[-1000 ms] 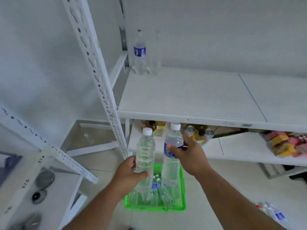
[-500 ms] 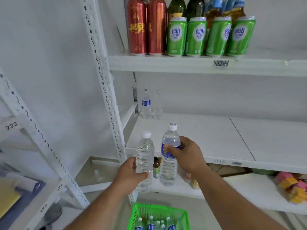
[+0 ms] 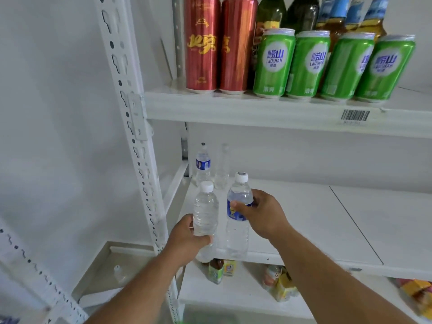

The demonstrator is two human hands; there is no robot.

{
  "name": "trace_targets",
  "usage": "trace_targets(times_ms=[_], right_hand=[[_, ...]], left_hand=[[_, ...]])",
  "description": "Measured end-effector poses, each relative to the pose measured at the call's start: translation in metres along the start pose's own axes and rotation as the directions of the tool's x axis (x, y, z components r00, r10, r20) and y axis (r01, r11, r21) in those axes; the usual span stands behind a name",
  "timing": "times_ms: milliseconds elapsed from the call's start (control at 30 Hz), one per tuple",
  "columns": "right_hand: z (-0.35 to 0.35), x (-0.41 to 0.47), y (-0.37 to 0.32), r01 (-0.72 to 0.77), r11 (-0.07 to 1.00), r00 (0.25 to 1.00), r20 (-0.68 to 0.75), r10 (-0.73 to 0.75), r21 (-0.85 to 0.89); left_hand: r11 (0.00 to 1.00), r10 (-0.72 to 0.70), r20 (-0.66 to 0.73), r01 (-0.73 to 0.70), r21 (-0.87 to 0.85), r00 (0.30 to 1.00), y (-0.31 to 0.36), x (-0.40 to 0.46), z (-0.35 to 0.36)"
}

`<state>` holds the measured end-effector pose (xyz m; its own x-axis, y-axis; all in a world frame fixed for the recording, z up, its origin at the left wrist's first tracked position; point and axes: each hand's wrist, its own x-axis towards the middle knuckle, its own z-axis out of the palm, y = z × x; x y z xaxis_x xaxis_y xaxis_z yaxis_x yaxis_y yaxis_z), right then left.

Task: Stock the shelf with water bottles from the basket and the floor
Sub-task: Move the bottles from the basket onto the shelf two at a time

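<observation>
White walls [image 3: 58, 113] surround white metal racking with a perforated upright [image 3: 131, 127]; 2 red cans [image 3: 219, 45] and 4 green cans [image 3: 327, 66] sit under soft, even light.

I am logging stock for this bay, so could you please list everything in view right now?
Red cans: two, red, top shelf left.
Green cans: four, green, top shelf.
Glass bottles: several, dark and amber, behind the cans.
Shelved water bottles: two, clear, middle shelf back left.
Snacks and drinks: mixed colours, bottom shelf.
Left hand: grips unlabelled bottle.
Right hand: grips blue-labelled bottle.
</observation>
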<state>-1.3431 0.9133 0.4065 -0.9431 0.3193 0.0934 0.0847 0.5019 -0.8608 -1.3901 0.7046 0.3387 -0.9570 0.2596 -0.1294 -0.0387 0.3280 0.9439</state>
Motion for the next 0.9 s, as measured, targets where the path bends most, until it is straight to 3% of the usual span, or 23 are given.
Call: trace_targets(times_ms=[267, 600, 900], right_hand=[[0.017, 0.075, 0.004, -0.046, 0.999, 0.999, 0.026, 0.047, -0.004], [0.037, 0.185, 0.04, -0.096, 0.994, 0.995, 0.025, 0.094, 0.061], [0.059, 0.228, 0.059, -0.078, 0.994, 0.997, 0.004, 0.078, 0.075]], left_hand=[[1.0, 0.002, -0.023, -0.002, 0.011, 1.0, -0.004, 0.085, 0.0], [0.999, -0.026, -0.178, 0.019, -0.043, 0.984, -0.014, 0.19, 0.017], [1.0, -0.009, -0.22, 0.003, -0.027, 0.976, -0.028, 0.25, 0.015]])
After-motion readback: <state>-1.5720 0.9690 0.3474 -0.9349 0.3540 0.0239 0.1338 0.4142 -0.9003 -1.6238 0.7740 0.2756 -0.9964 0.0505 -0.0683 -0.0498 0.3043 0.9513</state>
